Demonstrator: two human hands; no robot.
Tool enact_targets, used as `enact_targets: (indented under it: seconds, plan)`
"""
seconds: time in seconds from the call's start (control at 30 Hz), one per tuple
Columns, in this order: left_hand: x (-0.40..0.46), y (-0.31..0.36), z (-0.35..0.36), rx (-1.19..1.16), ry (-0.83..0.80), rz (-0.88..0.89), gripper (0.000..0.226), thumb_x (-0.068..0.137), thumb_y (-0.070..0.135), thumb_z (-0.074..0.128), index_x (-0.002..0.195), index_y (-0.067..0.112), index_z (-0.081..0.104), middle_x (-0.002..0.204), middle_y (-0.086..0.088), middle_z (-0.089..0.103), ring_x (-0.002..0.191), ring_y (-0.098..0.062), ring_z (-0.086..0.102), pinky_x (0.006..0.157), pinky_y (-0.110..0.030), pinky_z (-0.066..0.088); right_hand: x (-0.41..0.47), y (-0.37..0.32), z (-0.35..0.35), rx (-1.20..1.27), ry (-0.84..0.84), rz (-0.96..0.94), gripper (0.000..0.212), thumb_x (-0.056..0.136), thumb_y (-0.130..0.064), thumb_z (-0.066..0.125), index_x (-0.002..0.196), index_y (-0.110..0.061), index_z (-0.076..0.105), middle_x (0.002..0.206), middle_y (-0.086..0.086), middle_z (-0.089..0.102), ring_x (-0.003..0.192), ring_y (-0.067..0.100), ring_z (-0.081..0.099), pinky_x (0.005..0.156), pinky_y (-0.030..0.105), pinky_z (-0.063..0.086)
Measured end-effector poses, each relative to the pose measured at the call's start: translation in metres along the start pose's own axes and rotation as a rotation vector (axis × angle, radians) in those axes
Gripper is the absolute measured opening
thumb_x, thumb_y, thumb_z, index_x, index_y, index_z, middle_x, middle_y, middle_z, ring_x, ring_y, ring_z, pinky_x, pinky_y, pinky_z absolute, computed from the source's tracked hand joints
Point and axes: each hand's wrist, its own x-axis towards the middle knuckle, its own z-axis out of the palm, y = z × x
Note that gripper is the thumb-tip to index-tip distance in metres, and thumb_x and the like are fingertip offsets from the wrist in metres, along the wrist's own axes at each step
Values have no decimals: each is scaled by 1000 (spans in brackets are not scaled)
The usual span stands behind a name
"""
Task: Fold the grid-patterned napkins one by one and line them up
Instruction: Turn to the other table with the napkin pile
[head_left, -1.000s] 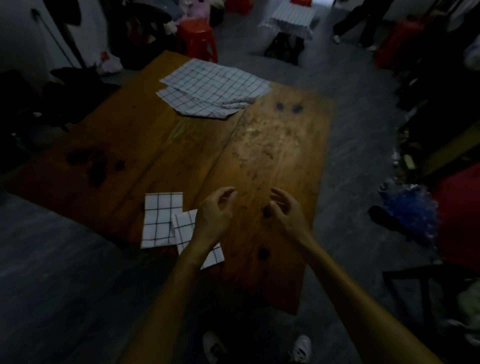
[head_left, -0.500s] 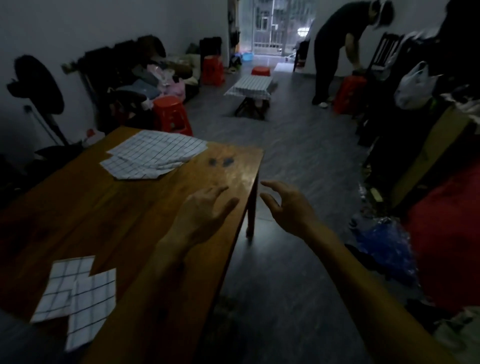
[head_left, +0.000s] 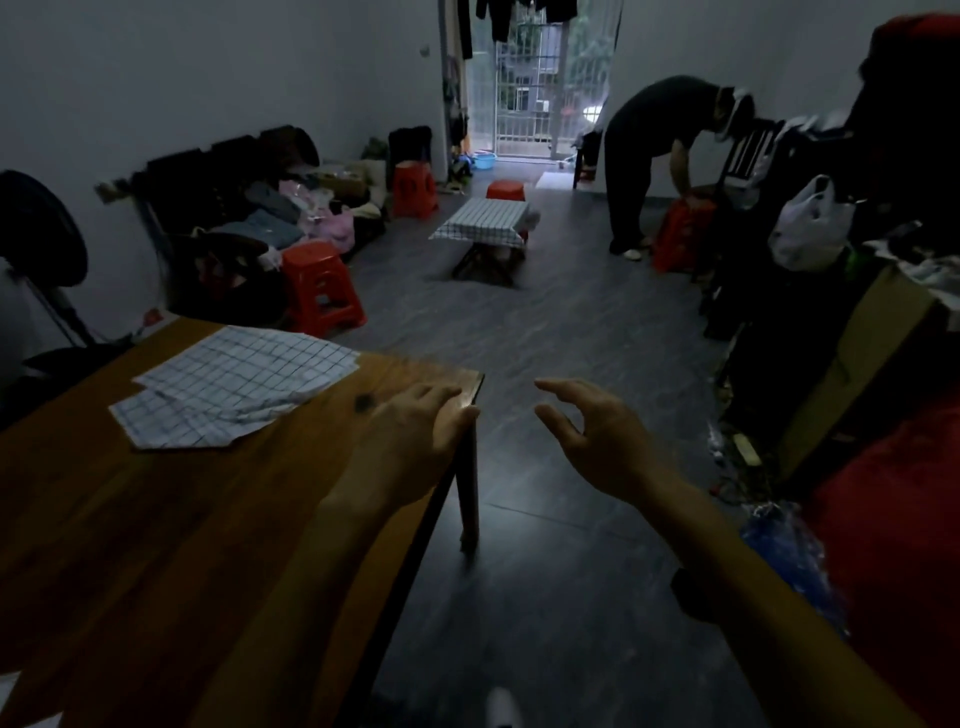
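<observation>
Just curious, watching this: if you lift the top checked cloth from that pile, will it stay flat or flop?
Probably flops: the unfolded napkins lie thin and rumpled along their near edge. Likely light, and may slide on the smooth wooden table.

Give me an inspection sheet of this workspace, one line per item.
Surface: wooden table, dark spot near its far corner.
Job's things: unfolded grid napkins piled at the far end.
Clutter: nothing seen on the table.
Grippers: left hand open, over the table's corner; right hand open, off the table's side, empty.
Cables: nothing seen.
Surroundings: red stool, low cloth-covered table, a person bending over.
</observation>
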Motion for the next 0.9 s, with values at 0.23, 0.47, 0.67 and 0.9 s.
enact_targets:
  seconds: [0.23,0.47,0.67,0.9]
  plan:
    - [134,-15,43,-6,-12,-129,43,98,44,36,131,20,51,135,-4,52,121,-20,49,99,-36,39,120,80,4,-1,13,43,37,94,-30,54,129,-16,55,128,4,59,113,16,57,86,20,40]
    - [248,-50,63,-31,1,-225,60,91,59,34,136,21,46,139,-4,49,127,-20,45,104,-38,35,248,134,13,-14,-31,19,38,95,-31,53,131,-18,53,131,3,56,116,16,54,89,22,43]
    - [316,-82,91,-86,33,-303,59,92,57,35,137,20,45,139,-5,48,125,-19,46,105,-41,37,338,182,49,23,-116,-17,38,95,-31,53,131,-18,53,132,3,55,115,15,54,88,21,41]
    - [420,-98,131,-116,76,-476,65,91,59,31,146,25,25,143,-6,44,127,-23,44,102,-42,38,455,254,77,102,-212,-174,35,94,-25,56,128,-17,56,127,3,59,113,15,56,85,17,38]
